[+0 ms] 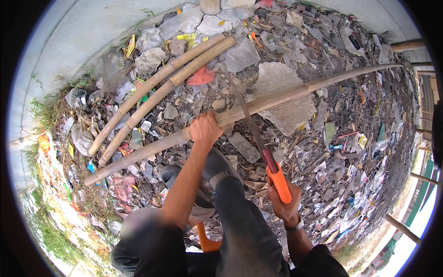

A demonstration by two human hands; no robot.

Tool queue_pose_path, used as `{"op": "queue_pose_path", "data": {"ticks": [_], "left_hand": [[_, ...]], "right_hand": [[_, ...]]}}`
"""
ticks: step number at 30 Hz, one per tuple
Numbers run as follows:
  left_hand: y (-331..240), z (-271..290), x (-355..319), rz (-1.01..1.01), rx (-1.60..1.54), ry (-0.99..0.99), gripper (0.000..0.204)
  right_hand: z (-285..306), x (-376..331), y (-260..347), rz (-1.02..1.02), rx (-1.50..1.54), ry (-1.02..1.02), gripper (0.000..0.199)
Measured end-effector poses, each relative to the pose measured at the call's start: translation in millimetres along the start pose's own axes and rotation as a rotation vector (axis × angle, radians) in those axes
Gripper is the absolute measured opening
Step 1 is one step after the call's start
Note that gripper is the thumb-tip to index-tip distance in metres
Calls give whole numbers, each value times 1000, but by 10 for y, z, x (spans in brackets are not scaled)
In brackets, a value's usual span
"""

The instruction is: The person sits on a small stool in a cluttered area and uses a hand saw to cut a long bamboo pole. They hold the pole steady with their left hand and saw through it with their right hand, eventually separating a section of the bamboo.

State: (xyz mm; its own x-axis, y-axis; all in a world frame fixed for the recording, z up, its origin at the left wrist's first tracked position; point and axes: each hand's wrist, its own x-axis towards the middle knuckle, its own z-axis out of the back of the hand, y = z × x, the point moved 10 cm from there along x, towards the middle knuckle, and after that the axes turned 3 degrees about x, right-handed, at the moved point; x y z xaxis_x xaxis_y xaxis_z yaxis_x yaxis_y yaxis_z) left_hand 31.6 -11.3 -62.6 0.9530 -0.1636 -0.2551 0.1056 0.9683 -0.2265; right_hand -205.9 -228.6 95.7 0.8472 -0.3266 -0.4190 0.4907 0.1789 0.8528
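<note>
Outdoors, left hand [206, 129] gripping bamboo pole [277, 97], right hand [284, 203] holding saw [260, 147] across it.

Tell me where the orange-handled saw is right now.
In the head view, the saw is right of centre: the right hand holds its orange handle, and its blade crosses the long bamboo pole beside the left hand.

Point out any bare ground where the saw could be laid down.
Bare room: the pale concrete strip along the upper left, beyond the two loose bamboo poles, and the flat grey slab under the long bamboo pole. Elsewhere plastic litter and rubble crowd the ground, thickest right of the saw.
</note>
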Motion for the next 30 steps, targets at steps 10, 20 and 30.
{"op": "queue_pose_path", "data": {"ticks": [10,20,30], "left_hand": [[-24,50,-90,-103,-36,-87,45],[103,117,71,11,-25,153,60],[123,-51,-46,7,-33,34,40]], "right_hand": [[-57,-135,358,78,-159,26,15],[95,-216,239,3,-119,22,15],[20,-107,367,95,-117,10,16]]}}
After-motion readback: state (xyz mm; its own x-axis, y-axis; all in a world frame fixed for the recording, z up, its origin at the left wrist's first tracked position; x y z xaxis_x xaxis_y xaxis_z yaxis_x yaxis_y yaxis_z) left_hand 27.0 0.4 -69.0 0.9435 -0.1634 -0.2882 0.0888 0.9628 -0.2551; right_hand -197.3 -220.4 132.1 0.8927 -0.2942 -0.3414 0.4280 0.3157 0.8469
